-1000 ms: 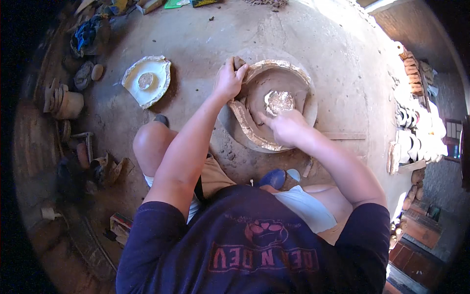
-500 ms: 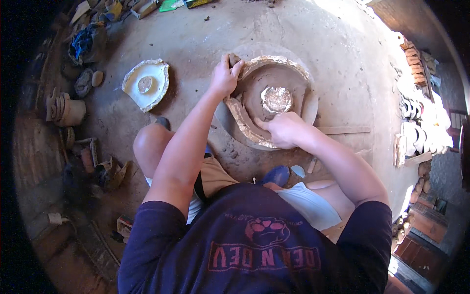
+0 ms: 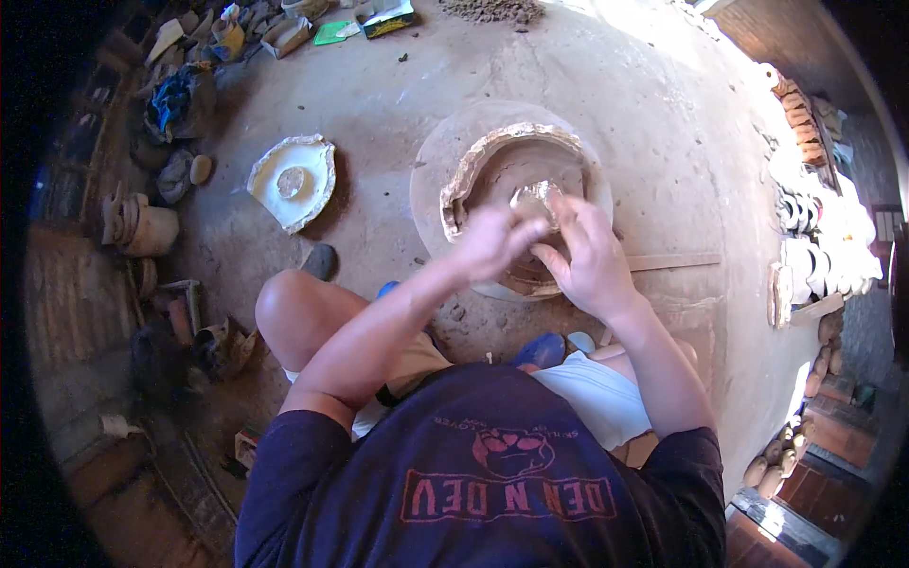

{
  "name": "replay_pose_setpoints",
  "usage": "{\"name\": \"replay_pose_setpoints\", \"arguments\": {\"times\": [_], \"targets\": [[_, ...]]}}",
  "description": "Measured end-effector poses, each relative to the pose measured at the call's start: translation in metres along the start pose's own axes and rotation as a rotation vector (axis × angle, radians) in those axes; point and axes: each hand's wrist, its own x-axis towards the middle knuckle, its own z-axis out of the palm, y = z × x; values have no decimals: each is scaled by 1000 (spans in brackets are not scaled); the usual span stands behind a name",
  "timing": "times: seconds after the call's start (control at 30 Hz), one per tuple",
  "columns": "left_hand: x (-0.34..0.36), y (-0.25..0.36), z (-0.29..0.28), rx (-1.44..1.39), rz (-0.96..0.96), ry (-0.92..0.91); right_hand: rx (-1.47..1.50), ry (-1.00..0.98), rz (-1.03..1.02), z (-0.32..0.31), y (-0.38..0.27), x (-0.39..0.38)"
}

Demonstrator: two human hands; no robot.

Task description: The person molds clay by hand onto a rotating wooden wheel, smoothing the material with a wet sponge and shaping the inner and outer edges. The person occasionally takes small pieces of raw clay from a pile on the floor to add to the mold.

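Observation:
I sit on the floor at a round potter's wheel (image 3: pixel 431 180) with a ragged crust of dried clay (image 3: pixel 473 156) around its inner dish. A small wet, shiny clay lump (image 3: pixel 535 194) stands at the centre. My left hand (image 3: pixel 492 241), blurred with motion, presses against the lump from the left. My right hand (image 3: pixel 589 251) cups it from the right, fingers pointing away from me. The two hands touch each other and hide the lower part of the lump.
A broken white dish (image 3: pixel 294 180) lies on the earth floor to the left. Old pots (image 3: pixel 142 227) and a blue cloth (image 3: pixel 175 95) crowd the left edge. Rows of small pale cups (image 3: pixel 814 256) line the right. A wooden stick (image 3: pixel 672 260) and a blue bowl (image 3: pixel 542 350) lie near the wheel.
My left hand has left the wheel's left rim and come in to the centre lump beside the right hand. The view has tilted, so the wheel sits nearer the middle.

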Motion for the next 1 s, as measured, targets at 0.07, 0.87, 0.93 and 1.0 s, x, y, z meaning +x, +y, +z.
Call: {"name": "replay_pose_setpoints", "arguments": {"times": [0.07, 0.87, 0.93, 1.0], "targets": [[-22, 16, 10, -160, -88, -139, 37, -112, -38, 0, 4, -16], [-20, 21, -1, -59, -304, -484, 132, -100, 57, 14, -9, -54], [-23, 9, 5, -218, -270, -383, 113, -94, 82, 19, -3, -51], [-18, -2, 2, -220, -171, -132, 96, -87, 108, 22, 4, -43]]}}
